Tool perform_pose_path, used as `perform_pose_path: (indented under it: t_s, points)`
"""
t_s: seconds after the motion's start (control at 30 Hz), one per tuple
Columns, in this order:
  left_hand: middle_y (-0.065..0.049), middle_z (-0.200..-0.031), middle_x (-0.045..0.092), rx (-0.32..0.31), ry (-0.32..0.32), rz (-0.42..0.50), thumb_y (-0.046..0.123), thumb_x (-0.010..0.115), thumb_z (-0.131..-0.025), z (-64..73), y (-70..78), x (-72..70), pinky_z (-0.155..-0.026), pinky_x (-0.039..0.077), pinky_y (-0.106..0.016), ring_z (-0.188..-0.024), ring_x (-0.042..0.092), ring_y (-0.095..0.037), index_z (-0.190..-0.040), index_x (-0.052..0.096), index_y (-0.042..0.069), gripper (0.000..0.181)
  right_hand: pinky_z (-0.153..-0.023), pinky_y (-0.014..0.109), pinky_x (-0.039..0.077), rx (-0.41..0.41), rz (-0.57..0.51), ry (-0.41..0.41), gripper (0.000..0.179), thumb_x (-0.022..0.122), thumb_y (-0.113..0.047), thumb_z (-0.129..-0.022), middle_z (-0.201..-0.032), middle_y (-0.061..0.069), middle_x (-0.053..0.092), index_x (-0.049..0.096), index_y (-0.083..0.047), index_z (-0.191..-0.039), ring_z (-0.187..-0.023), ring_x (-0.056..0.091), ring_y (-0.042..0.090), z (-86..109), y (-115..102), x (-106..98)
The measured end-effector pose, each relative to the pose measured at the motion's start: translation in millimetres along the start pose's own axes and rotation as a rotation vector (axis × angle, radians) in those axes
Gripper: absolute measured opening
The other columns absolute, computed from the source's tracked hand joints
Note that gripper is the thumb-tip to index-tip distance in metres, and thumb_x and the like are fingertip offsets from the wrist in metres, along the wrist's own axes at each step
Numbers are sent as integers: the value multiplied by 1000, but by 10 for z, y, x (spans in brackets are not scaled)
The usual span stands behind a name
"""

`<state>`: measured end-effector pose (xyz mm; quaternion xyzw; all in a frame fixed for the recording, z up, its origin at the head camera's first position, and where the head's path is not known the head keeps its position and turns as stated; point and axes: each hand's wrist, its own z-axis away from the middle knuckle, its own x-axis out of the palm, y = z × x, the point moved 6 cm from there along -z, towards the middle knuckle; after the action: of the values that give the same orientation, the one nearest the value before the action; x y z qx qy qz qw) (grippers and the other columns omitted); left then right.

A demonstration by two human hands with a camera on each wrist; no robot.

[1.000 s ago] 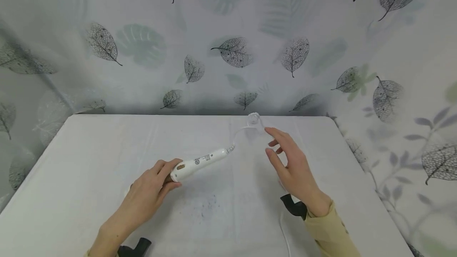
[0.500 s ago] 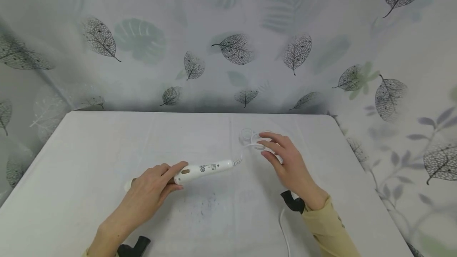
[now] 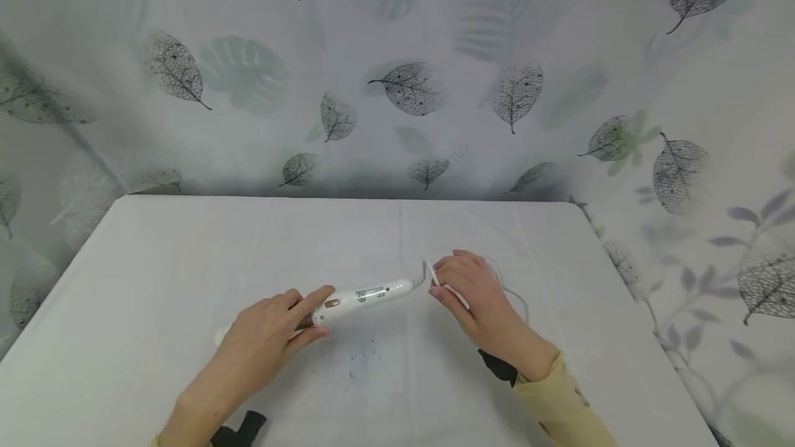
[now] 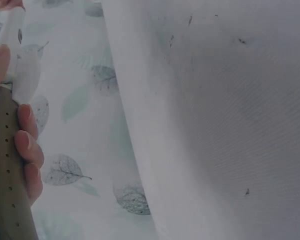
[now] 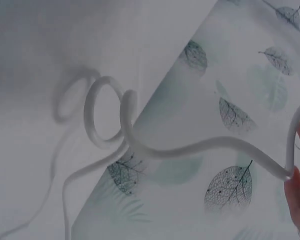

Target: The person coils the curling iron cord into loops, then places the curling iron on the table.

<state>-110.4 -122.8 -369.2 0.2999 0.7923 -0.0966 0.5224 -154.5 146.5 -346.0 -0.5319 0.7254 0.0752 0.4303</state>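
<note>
Plainly, the white corded wand (image 3: 366, 296) lies at seven o'clock of the head view's middle, held low over the worktop (image 3: 186, 261), its cord end pointing between two and three o'clock. The left hand (image 3: 267, 330), between seven and eight o'clock, grips it with fingers (image 4: 29, 145) curled round the brown section (image 4: 7, 155), which shows at eight o'clock in the left wrist view with a row of small dark dots. A white end (image 3: 220, 335) of the wand peeks past that hand at nine o'clock. On the wand's white body sit a brownish button (image 3: 332, 303) and a block of small print, too small to read.

The right hand (image 3: 475, 302), at five o'clock, pinches the white cord (image 5: 190, 149) just beside the wand's ribbed cord end. Beyond this hand the cord loops out at one and three o'clock; in the right wrist view a coil of it hangs at nine o'clock, its shadow falling on the worktop.

Dark specks (image 3: 360, 364) mark the worktop at six o'clock from the wand. A yellowish sleeve (image 3: 562, 399) covers the right forearm, and a black fitting (image 3: 497, 368) sits below the wrist. Leaf-printed sheeting (image 3: 373, 19) rises behind at twelve o'clock.
</note>
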Motion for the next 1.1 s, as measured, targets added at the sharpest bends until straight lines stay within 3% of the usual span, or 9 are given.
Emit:
perform_pose_path:
  t_s: [0.2,0.37,0.5,0.67,0.73,0.83,0.97,1.1]
  points:
    - [12,-75,56,-41,-7,14,44,75,-86,-50,29,42,-50,34,-15,-56,43,4,-130,62,23,51,-80,23,47,63,-112,-16,22,47,-24,-107,-90,-4,65,61,-10,-98,-88,58,11,55,-49,133]
    - [14,-75,60,-94,-27,25,50,69,-90,-62,31,61,-49,32,-15,-54,38,7,-128,63,25,47,-78,24,51,104,-165,-35,8,54,-8,-102,-91,-3,67,62,-8,-103,-84,61,12,63,-54,199]
    - [14,-76,62,-139,-27,31,50,70,-90,-58,13,55,-49,33,-15,-55,41,7,-128,63,26,46,-76,24,52,160,-255,-86,21,56,6,-98,-105,1,68,64,-10,-107,-87,60,14,56,-64,226]
    - [15,-76,62,-193,-21,96,49,71,-89,-52,-6,44,-49,34,-15,-57,43,8,-127,65,26,44,-64,26,55,266,-449,-116,26,51,7,-100,-112,10,67,68,-5,-114,-83,62,16,59,-64,293]
    - [18,-71,58,-225,-43,142,51,70,-90,-47,-9,51,-48,34,-16,-56,42,8,-126,66,28,43,-60,28,54,335,-546,-155,23,49,3,-102,-108,11,68,69,-3,-113,-76,62,17,74,-49,352]
    - [22,-66,50,-272,-85,210,55,67,-90,-44,-2,73,-47,34,-17,-54,39,7,-124,66,32,41,-55,28,50,429,-644,-229,21,48,-4,-104,-90,10,67,68,-4,-110,-62,56,18,105,-24,434]
    - [25,-63,46,-300,-105,264,56,66,-90,-31,3,69,-47,33,-18,-53,38,7,-123,66,35,39,-56,29,48,474,-667,-315,21,48,-10,-106,-72,7,60,68,-7,-111,-59,53,17,138,22,495]
    - [25,-60,41,-301,-106,279,56,67,-90,-19,-2,57,-45,31,-18,-51,35,7,-119,65,40,34,-56,24,42,488,-647,-408,24,47,-15,-107,-63,0,50,68,-9,-116,-57,46,8,168,73,507]
